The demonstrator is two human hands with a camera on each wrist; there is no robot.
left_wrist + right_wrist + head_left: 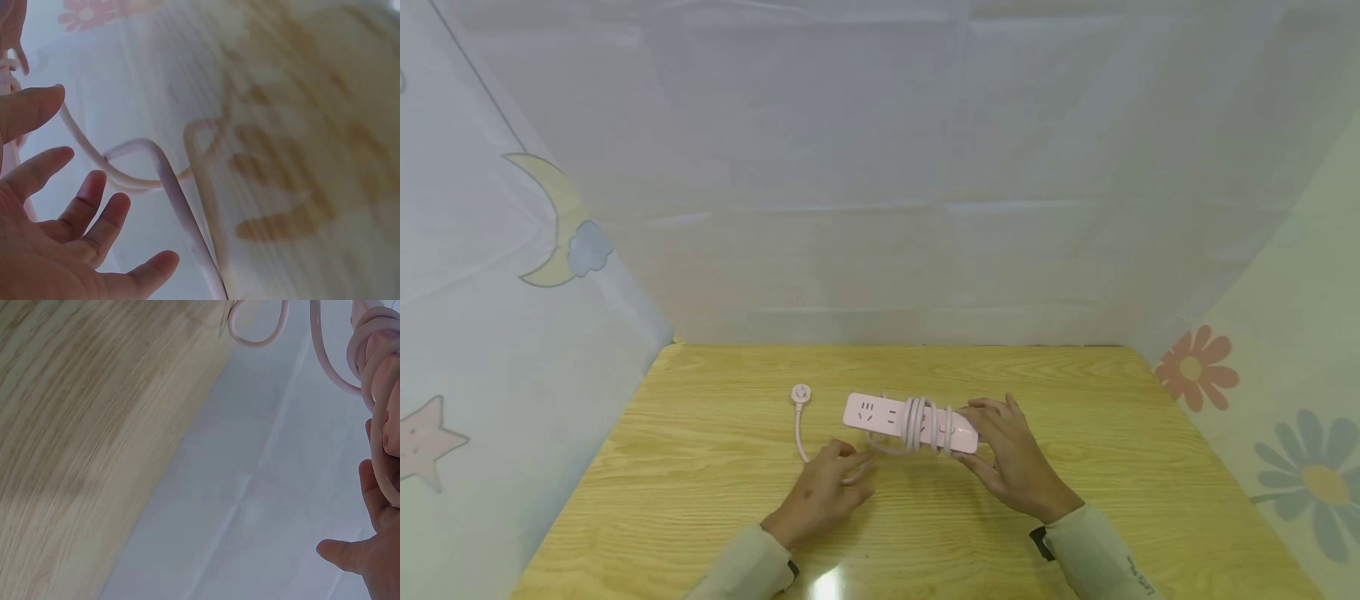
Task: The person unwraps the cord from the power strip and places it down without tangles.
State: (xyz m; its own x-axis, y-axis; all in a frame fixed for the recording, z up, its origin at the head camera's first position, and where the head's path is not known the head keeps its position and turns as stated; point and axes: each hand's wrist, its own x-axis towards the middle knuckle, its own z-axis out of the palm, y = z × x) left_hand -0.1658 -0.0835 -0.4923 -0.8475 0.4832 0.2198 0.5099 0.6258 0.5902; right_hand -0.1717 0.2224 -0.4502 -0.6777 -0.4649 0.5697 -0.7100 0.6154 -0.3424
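A pink power strip (874, 415) is held up over the table, tilted down to the right. My right hand (1018, 462) grips its right end, fingers at the far edge and thumb at the near one. Several turns of pale pink cord (913, 427) wrap around the strip's middle and right part. From there a loose length of cord (187, 222) loops down beside my left hand (823, 492). In the left wrist view that hand's fingers (106, 228) are spread, with nothing held between them. The round plug (801, 393) lies on the table at the cord's far end.
A wood-grain table (700, 433) lies beneath both hands, its glossy top showing reflections. A pale sheet (880, 250) hangs behind the far edge. Printed sheets with a moon (553, 208) and flowers (1324, 483) flank the left and right sides.
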